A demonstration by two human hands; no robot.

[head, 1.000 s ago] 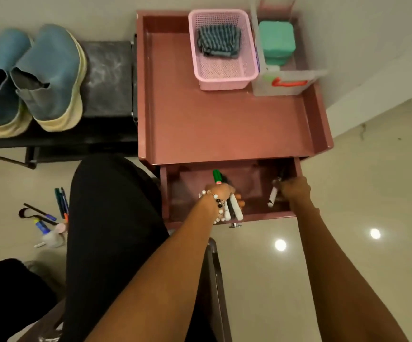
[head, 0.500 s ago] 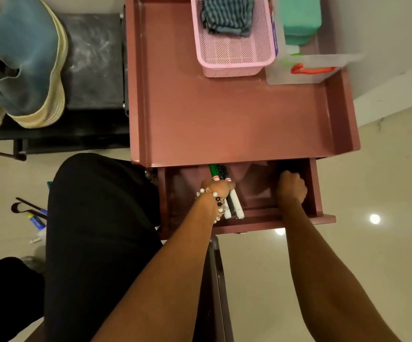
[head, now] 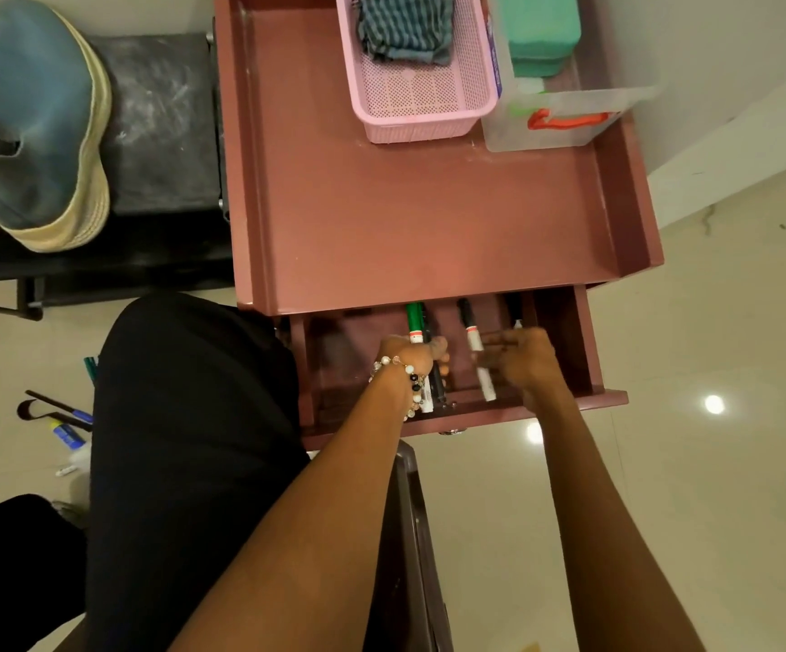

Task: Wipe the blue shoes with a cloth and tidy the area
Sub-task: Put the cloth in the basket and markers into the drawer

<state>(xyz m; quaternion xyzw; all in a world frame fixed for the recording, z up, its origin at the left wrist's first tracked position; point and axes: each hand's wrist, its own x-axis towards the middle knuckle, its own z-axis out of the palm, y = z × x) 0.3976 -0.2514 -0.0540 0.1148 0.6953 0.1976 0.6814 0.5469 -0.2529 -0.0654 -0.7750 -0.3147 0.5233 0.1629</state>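
While the blue shoes (head: 38,134) sit on the dark bench (head: 160,124) at far left, the cloth (head: 405,28) lies in the pink basket (head: 421,108). Over the open drawer (head: 565,350), the left hand (head: 412,357) grips several markers (head: 413,322); the right hand (head: 525,360) pinches one marker (head: 475,345).

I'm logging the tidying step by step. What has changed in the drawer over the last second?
The right hand went to the drawer's right corner, then back left; it now holds a black-capped marker. The left hand still grips its bundle of markers. Drawer still open.
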